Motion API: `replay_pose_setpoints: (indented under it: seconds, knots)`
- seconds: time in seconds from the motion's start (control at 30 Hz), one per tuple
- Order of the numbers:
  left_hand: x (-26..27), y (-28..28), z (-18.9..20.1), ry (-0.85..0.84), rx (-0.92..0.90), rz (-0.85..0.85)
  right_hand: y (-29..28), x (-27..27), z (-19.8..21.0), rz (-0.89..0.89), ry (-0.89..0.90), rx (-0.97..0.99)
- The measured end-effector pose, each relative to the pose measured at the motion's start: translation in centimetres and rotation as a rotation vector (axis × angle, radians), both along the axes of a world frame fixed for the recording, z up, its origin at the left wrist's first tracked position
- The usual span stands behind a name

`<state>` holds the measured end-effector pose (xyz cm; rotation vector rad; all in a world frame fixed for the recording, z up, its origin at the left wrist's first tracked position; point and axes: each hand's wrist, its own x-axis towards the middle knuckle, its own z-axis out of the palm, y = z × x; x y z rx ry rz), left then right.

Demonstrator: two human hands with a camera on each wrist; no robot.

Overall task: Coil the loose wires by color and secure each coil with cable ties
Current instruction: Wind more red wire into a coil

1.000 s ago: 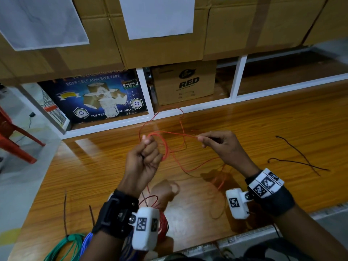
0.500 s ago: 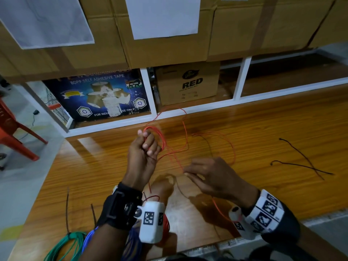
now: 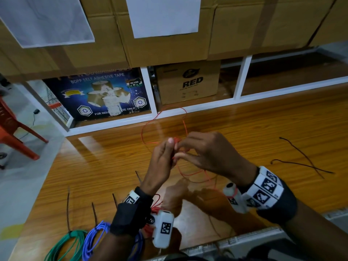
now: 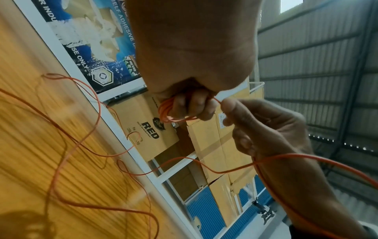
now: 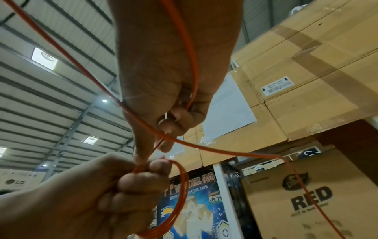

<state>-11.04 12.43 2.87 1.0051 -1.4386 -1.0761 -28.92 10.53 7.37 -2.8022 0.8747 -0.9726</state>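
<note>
A thin red wire (image 3: 185,127) loops in the air and trails down onto the wooden table (image 3: 263,125). My left hand (image 3: 163,157) grips a small coil of the red wire (image 4: 169,111) wound round its fingers. My right hand (image 3: 205,153) is pressed against the left and pinches the wire's free run (image 5: 192,97) at the coil. A green coil (image 3: 66,242) and a blue coil (image 3: 94,236) lie at the table's near left. More red wire (image 3: 156,208) shows under my left wrist. Several black cable ties (image 3: 94,213) lie by the coils.
Two black strands (image 3: 301,162), ties or wire, lie on the table at the right. A white shelf frame (image 3: 150,91) behind the table holds a blue tape box (image 3: 101,95) and a RED carton (image 3: 188,83). Large cardboard boxes (image 3: 169,49) stack above. A red chair (image 3: 11,132) stands far left.
My right hand went from stretching the wire out at the right, down low, then up against my left hand. The wire loop on the left fingers has grown.
</note>
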Motion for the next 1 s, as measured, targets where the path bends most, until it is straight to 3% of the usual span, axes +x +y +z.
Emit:
replay_pose_setpoints:
  seconds: [0.13, 0.27, 0.43, 0.57, 0.63, 0.77, 0.83, 1.0]
  knots:
    - [0.7, 0.4, -0.1, -0.140, 0.048, -0.174, -1.6, -1.6, 0.4, -0.071, 0.035, 0.288]
    - [1.0, 0.7, -0.5, -0.446, 0.038, -0.240, -1.9, -2.2, -0.6, -0.045, 0.103, 0.606]
    - [1.7, 1.3, -0.4, -0.283, 0.117, -0.307, -2.2, -4.3, -0.8, 0.129, 0.073, 1.146]
    - [2.4, 1.4, -0.7, -0.218, 0.118, -0.274, -2.4, -5.9, -1.4, 0.141, -0.125, 1.556]
    - [2.6, 1.3, -0.6, -0.199, 0.089, -0.189, -2.5, -6.5, -2.0, 0.163, -0.218, 1.665]
    - [3.2, 1.0, -0.5, -0.118, 0.010, 0.043, -2.2, -7.5, -3.3, 0.209, -0.537, 1.661]
    - [3.1, 0.8, -0.6, -0.109, -0.009, 0.154, -1.7, -7.5, -3.7, 0.126, -0.641, 1.550]
    - [2.6, 0.1, -2.0, -0.167, -0.054, 0.284, 0.4, -4.6, -4.0, -0.238, -0.519, 0.868]
